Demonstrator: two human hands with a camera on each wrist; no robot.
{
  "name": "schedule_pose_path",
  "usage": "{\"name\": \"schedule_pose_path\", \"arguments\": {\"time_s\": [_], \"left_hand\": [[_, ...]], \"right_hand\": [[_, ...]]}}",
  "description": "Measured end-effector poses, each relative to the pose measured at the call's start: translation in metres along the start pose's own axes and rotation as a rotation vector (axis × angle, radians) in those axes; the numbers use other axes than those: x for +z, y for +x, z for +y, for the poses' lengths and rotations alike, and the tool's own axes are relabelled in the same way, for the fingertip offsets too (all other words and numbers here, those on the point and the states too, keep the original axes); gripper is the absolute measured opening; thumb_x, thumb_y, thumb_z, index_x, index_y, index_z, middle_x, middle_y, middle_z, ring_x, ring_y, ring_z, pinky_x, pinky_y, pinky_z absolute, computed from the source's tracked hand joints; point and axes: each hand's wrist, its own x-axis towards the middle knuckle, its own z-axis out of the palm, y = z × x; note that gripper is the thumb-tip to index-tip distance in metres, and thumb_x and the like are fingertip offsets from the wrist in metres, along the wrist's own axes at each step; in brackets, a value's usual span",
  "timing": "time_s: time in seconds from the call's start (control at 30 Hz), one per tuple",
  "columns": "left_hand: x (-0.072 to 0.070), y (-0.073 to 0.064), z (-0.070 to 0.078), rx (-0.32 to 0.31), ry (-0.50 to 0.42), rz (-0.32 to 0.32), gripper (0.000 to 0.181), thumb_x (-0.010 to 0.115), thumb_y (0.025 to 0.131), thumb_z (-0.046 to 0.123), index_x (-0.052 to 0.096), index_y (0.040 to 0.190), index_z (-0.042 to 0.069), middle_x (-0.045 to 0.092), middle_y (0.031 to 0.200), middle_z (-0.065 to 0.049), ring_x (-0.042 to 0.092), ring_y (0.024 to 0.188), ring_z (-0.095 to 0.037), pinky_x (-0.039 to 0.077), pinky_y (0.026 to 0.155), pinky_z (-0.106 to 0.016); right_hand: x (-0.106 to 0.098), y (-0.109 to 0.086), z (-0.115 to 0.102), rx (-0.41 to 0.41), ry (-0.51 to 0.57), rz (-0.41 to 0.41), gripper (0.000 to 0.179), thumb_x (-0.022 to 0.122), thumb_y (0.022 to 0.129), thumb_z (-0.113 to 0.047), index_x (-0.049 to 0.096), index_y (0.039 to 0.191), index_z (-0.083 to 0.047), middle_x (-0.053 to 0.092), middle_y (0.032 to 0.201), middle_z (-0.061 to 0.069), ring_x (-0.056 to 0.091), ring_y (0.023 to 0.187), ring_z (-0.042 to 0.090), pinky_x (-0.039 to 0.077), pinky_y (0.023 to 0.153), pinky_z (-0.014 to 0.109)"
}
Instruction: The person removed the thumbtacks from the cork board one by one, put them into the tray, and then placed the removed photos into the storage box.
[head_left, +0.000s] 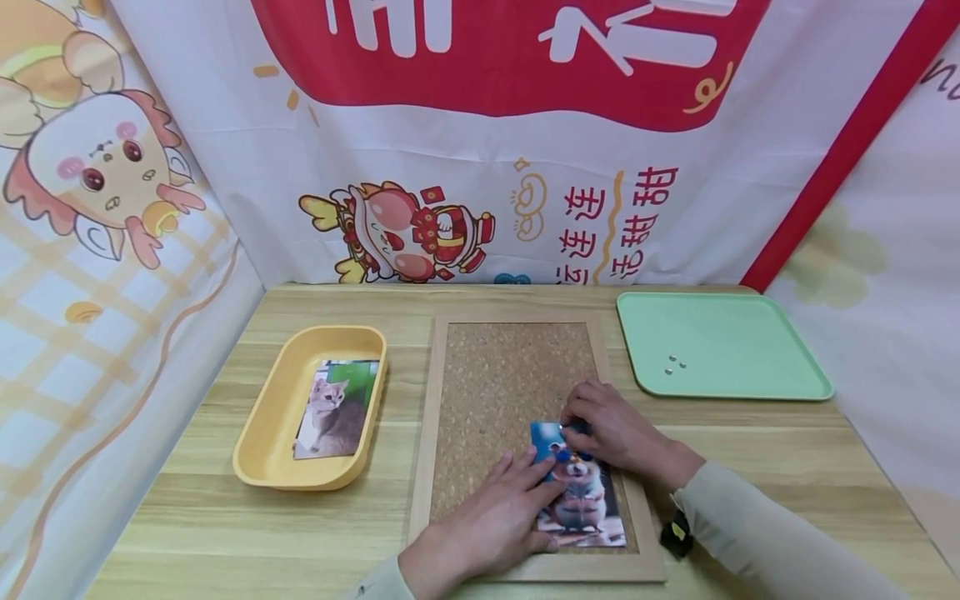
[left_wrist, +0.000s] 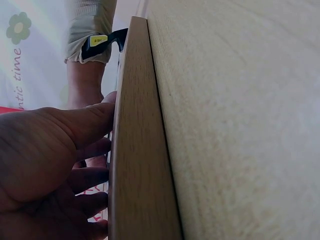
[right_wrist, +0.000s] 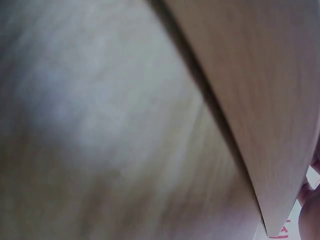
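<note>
A photo of a chubby furry animal (head_left: pixel 581 500) lies on the lower right of the cork board (head_left: pixel 510 367). My left hand (head_left: pixel 498 517) rests over the board's lower part, its fairly straight fingers pressing on the photo's left side. In the left wrist view, the left hand (left_wrist: pixel 45 155) shows beside the board's wooden frame (left_wrist: pixel 140 140). At the photo's top edge, my right hand (head_left: pixel 611 429) pinches what looks like a small silvery thumbtack, mostly hidden by the fingertips. The right wrist view shows mainly the frame's side (right_wrist: pixel 260 100) and blurred tabletop.
Left of the board stands a yellow bin (head_left: pixel 262 425) holding a cat photo (head_left: pixel 337 417) on top of another picture. A green tray (head_left: pixel 735 333) at the back right carries several small silvery tacks (head_left: pixel 673 364). Printed cloth walls (head_left: pixel 465 150) border the wooden table (head_left: pixel 195 533).
</note>
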Motion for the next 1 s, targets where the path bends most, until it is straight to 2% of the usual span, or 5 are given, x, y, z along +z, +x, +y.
{"name": "schedule_pose_path", "arguments": {"time_s": [0.2,0.43,0.6,0.77,1.0], "left_hand": [[0.0,0.0,0.0,0.0,-0.001,0.002,0.068,0.072,0.096,0.053,0.056,0.154,0.021,0.044,0.166,-0.008,0.038,0.156,-0.035,0.037,0.124,-0.055],[-0.001,-0.001,-0.001,0.003,-0.001,0.008,0.068,0.072,0.097,0.053,0.056,0.154,0.02,0.045,0.166,-0.008,0.037,0.156,-0.035,0.037,0.124,-0.055],[0.0,-0.001,-0.001,0.007,-0.001,0.018,0.067,0.073,0.096,0.052,0.056,0.153,0.02,0.046,0.165,-0.008,0.038,0.155,-0.035,0.037,0.124,-0.055],[0.0,0.0,0.0,0.008,0.002,0.02,0.067,0.074,0.095,0.051,0.057,0.153,0.02,0.047,0.164,-0.008,0.039,0.155,-0.035,0.038,0.124,-0.055],[0.0,0.0,-0.001,0.0,-0.016,0.001,0.067,0.073,0.097,0.051,0.056,0.154,0.021,0.046,0.165,-0.007,0.037,0.156,-0.034,0.036,0.124,-0.055]], "right_hand": [[0.0,0.002,-0.002,-0.023,-0.02,0.021,0.012,0.083,0.088,-0.023,0.072,0.088,-0.019,0.061,0.095,-0.007,0.056,0.095,0.013,0.051,0.086,0.039],[-0.003,0.008,-0.012,0.121,-0.035,-0.04,0.014,0.081,0.091,-0.028,0.07,0.084,-0.021,0.062,0.092,-0.007,0.055,0.091,0.015,0.051,0.081,0.042],[-0.002,0.011,-0.015,0.166,-0.062,-0.069,0.013,0.078,0.088,-0.027,0.068,0.082,-0.022,0.061,0.09,-0.008,0.053,0.09,0.015,0.05,0.08,0.041],[-0.002,0.011,-0.016,0.166,-0.066,-0.08,0.012,0.078,0.086,-0.026,0.067,0.083,-0.022,0.061,0.092,-0.007,0.052,0.091,0.016,0.048,0.08,0.04],[0.0,0.008,-0.012,0.122,-0.078,-0.061,0.011,0.077,0.084,-0.024,0.066,0.085,-0.022,0.061,0.095,-0.006,0.052,0.092,0.016,0.045,0.078,0.037]]}}
